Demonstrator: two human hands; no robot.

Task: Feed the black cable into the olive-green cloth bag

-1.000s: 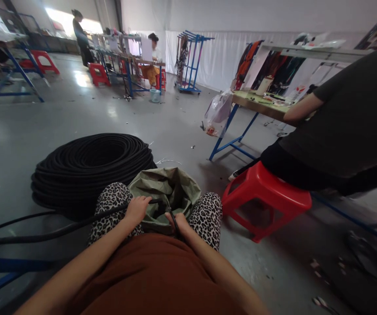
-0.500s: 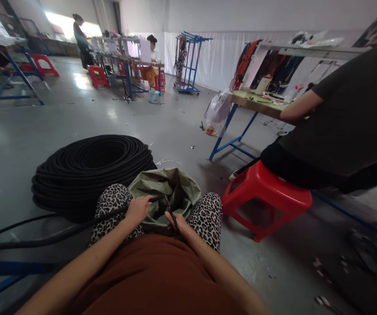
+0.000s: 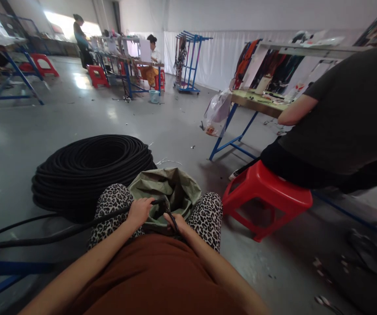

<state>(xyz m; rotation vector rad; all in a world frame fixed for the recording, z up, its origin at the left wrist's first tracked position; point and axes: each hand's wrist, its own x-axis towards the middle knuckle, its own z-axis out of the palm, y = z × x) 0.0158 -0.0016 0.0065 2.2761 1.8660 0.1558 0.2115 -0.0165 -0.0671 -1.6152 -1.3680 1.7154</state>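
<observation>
My left hand is closed round a black cord, whose end sticks out past my fingers to the right. In my right hand are dark-handled scissors, their blades at the cord's end. Whether the blades are parted is too small to tell. Both hands are over an open green sack between my knees. A large coil of black cord lies on the floor at the left, just beyond my knee.
A person in a dark shirt sits on a red stool at my right, by a worktable with a plastic bag hanging from it. Other people, tables and a blue rack stand farther back.
My left hand has shifted slightly right with the cord, and the scissors' blades have changed angle a little at its end. The seated person's arm has moved slightly.
</observation>
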